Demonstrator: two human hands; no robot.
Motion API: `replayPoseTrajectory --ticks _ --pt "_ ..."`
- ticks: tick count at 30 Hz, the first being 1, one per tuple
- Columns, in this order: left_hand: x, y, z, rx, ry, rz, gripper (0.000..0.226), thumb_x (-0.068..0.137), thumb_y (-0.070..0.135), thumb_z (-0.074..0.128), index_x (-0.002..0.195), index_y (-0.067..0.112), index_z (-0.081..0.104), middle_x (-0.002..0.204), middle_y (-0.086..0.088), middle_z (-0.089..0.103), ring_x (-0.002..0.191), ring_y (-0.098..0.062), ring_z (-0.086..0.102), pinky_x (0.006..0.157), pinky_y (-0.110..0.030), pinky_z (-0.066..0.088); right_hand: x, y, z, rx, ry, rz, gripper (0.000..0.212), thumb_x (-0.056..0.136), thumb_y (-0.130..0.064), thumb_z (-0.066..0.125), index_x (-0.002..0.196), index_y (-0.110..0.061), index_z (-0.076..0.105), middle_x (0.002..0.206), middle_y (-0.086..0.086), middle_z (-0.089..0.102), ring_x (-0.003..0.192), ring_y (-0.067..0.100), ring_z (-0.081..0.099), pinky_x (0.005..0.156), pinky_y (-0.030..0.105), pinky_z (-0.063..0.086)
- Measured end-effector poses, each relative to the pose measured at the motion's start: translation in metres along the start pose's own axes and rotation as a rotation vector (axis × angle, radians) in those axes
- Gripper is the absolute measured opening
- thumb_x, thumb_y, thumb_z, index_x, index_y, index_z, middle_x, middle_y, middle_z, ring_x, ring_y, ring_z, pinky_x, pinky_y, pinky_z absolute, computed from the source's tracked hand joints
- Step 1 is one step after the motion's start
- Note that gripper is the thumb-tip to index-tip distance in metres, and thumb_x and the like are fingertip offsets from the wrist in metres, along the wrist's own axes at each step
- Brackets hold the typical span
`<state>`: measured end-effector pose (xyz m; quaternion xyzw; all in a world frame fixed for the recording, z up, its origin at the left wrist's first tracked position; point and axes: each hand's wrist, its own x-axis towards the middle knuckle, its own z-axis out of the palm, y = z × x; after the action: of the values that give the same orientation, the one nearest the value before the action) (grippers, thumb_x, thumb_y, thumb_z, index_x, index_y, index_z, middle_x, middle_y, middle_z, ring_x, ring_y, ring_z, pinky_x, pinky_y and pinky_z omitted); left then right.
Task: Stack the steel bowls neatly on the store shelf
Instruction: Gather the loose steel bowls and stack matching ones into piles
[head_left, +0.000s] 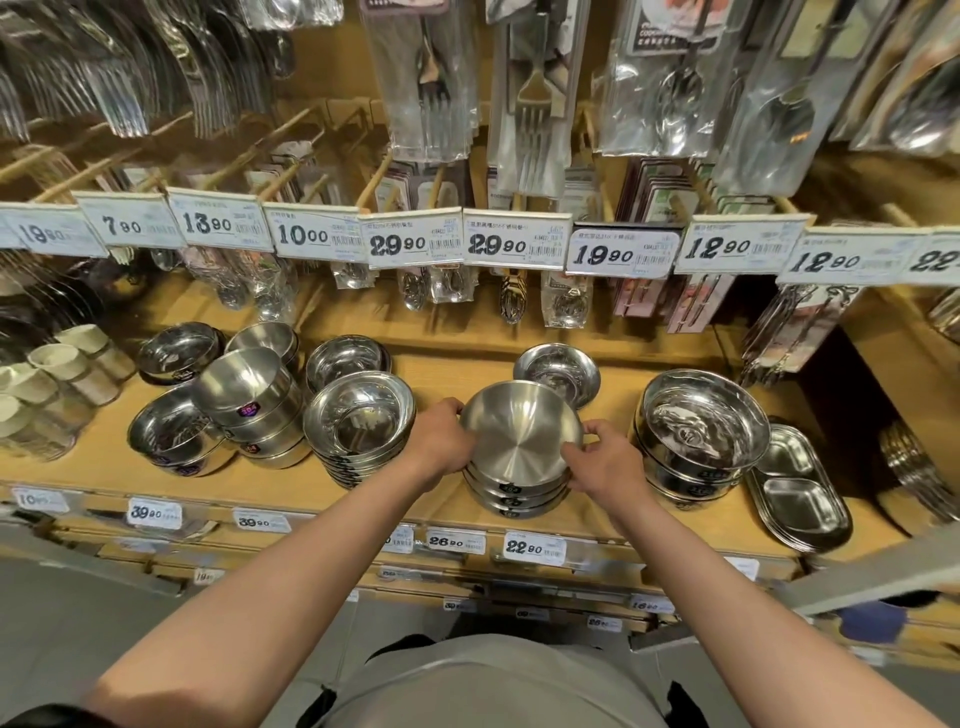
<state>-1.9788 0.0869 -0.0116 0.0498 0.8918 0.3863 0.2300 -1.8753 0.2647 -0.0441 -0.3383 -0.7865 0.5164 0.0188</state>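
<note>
Both hands are on the bowl stack (514, 483) at the front of the wooden shelf (457, 358), roughly at the centre of the view. The left hand (441, 434) curls round the top bowl (521, 428) at its 9 o'clock side; the right hand (602, 460) pinches its rim at 3 o'clock, so each grip is clamped on that bowl. The top bowl sits tilted, its brushed inside facing the person. The bowls below it carry small dark stickers, too small to read.

At 12 o'clock from the stack lies a single bowl (557, 373). At 9 o'clock stands another stack (358, 428), and further left a leaning stack (249, 402) with a purple sticker that looks like "304". At 3 o'clock are large bowls (701, 431), then divided trays (800, 488).

The shelf-edge tag (534, 546) under the hands reads 22.90; beside it 26.90, and two reading 39.90. The upper tag row (413, 240) shows 7.90, 13.90, 10.00, 29.90, 29.90, 19.90, 12.90, 12.90. Packed forks (532, 98) hang above.
</note>
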Motion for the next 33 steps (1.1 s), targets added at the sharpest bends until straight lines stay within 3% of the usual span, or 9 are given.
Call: replayPoseTrajectory --ticks 4,12,17,24,30,33 --pt "-0.0014 0.0021 0.0001 0.044 0.011 -0.005 0.040 0.093 0.009 0.059 0.133 0.006 0.057 0.114 -0.021 0.068 0.099 -0.039 0.069 0.085 -0.050 0.060 -0.0005 -0.0029 -0.0016 0.005 0.005 -0.014 0.024 0.089 -0.023 0.066 0.113 -0.022 0.062 0.099 0.009 0.074 0.091 0.030 0.071 0.086 0.051 0.059" --pt "-0.0031 0.0016 -0.0003 0.044 0.015 0.003 0.039 0.096 0.011 0.057 0.135 0.007 0.057 0.111 -0.023 0.071 0.100 -0.042 0.069 0.086 -0.051 0.059 -0.0002 -0.0013 -0.0042 0.003 -0.026 -0.046 0.029 0.089 -0.024 0.068 0.117 -0.019 0.067 0.094 0.001 0.075 0.086 0.024 0.073 0.082 0.049 0.061" --pt "-0.0020 0.0019 -0.0029 0.010 0.011 0.031 0.040 0.097 0.013 0.058 0.137 0.008 0.058 0.119 -0.023 0.069 0.108 -0.041 0.066 0.091 -0.051 0.057 -0.0048 0.0020 -0.0019 0.020 -0.006 -0.065 0.022 0.089 -0.024 0.071 0.107 -0.031 0.063 0.087 -0.005 0.072 0.085 0.023 0.072 0.083 0.050 0.061" --pt "-0.0022 0.0005 -0.0046 0.023 0.018 0.048 0.044 0.095 0.011 0.059 0.139 0.006 0.057 0.125 -0.021 0.067 0.113 -0.039 0.065 0.094 -0.050 0.056 -0.0080 -0.0009 -0.0006 -0.013 0.007 -0.076 0.030 0.091 -0.022 0.067 0.121 -0.020 0.063 0.094 0.002 0.073 0.084 0.025 0.072 0.085 0.049 0.059" --pt "0.0012 0.0035 -0.0047 0.007 0.002 0.012 0.042 0.094 0.006 0.057 0.136 0.003 0.059 0.121 -0.023 0.068 0.109 -0.040 0.066 0.092 -0.049 0.057 -0.0068 -0.0048 0.0006 -0.098 0.031 -0.062 0.027 0.091 -0.019 0.065 0.117 -0.017 0.064 0.089 0.005 0.073 0.078 0.025 0.072 0.079 0.043 0.060" --pt "0.0022 0.0029 -0.0040 0.026 0.011 0.019 0.041 0.092 0.005 0.056 0.132 0.004 0.061 0.115 -0.022 0.071 0.102 -0.039 0.069 0.089 -0.049 0.058 -0.0078 -0.0057 0.0015 -0.130 0.048 -0.059 0.031 0.091 -0.019 0.065 0.121 -0.016 0.062 0.091 0.006 0.072 0.080 0.024 0.070 0.071 0.032 0.052"
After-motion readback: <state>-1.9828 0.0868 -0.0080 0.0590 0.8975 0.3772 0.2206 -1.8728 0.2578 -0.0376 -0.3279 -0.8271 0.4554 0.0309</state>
